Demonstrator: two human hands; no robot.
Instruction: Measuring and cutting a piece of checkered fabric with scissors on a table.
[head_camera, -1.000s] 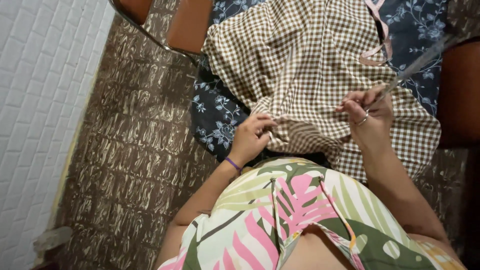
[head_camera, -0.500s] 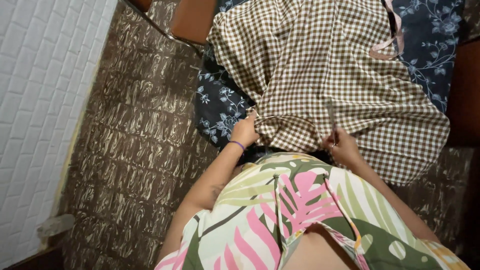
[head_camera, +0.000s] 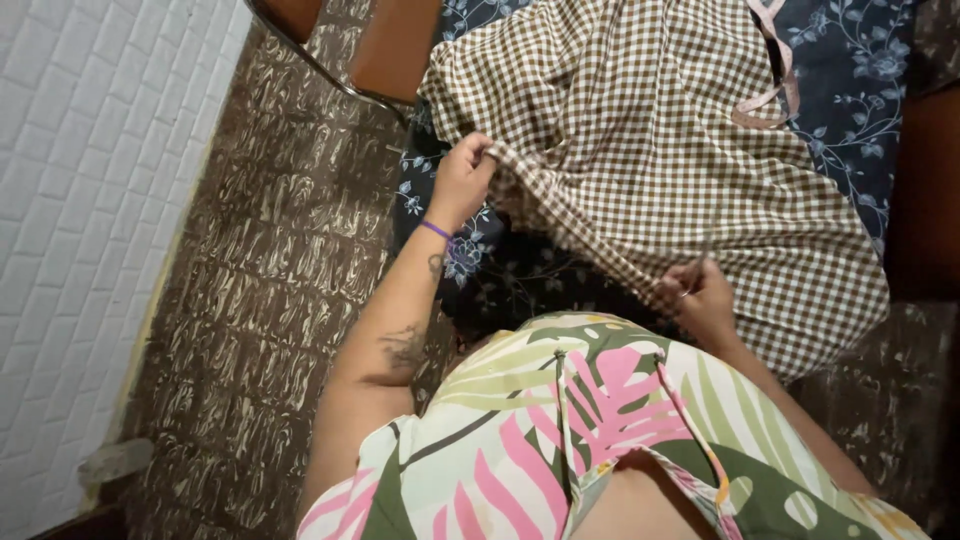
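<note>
Brown checked cloth (head_camera: 640, 150) lies spread over blue floral fabric (head_camera: 850, 90), its near hem lifted and drawn taut between left hand (head_camera: 462, 180), fingers pinched shut on the edge, and right hand (head_camera: 700, 295), fingers closed on the hem, apparently so it hangs straight.

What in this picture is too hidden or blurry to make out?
All in the head view:
- What the right hand holds: blurred and too small to tell.
- The checked cloth: its top is cut off by the frame edge.
- The dark floral fabric: mostly covered by the checked cloth.
- The left hand fingertips: tucked into the pinched cloth edge.
</note>
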